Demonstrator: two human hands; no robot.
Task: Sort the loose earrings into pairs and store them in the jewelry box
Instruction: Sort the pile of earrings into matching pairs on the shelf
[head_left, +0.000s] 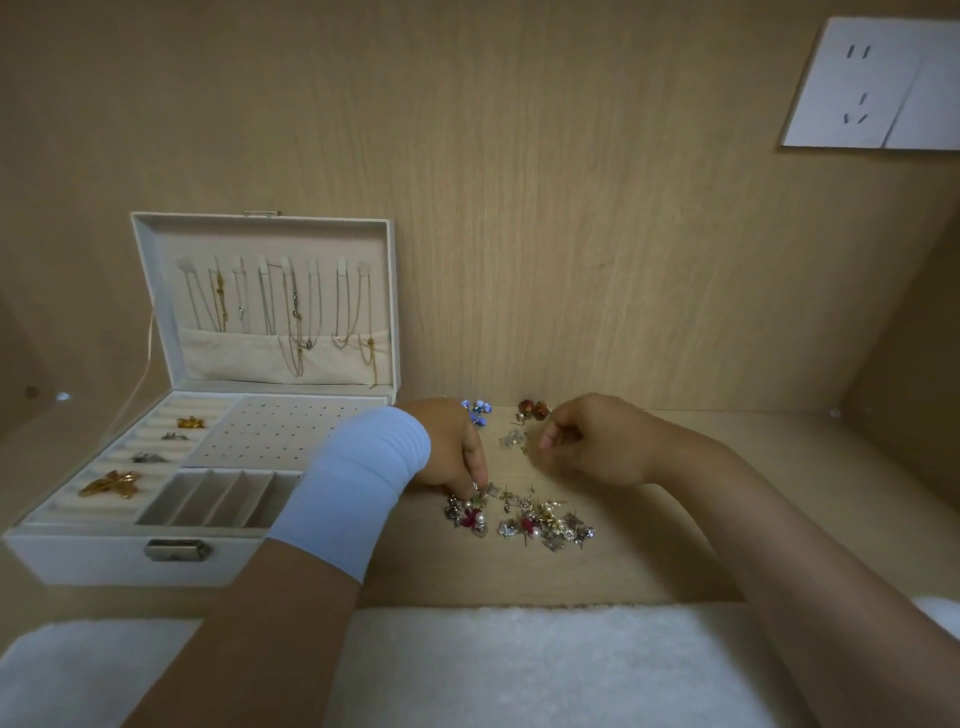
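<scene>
Two hands worked over a pale wood tabletop. The pile of loose earrings lay at its middle, none yet in the jewelry box, which stood open at nine o'clock from the pile.

The left hand reached in from seven o'clock, its fingers curled down with the tips on the pile's ten o'clock edge; whether they gripped a piece could not be told. A light blue wristband on that forearm hid the box's near right corner and part of its divided compartments.

The right hand hung at one o'clock from the pile, fingers curled with thumb and forefinger close together; whether they held anything could not be told. Just beside its fingertips lay some small silver earrings.

At twelve o'clock, against the back wall, sat blue earrings, partly behind the left hand, and red-amber earrings to their right.

Inside the box, a perforated panel was bare, gold and silver pieces sat in the ring rolls, and necklaces hung in the lid. A white fluffy cloth lay at six o'clock and a wall socket at two o'clock.
</scene>
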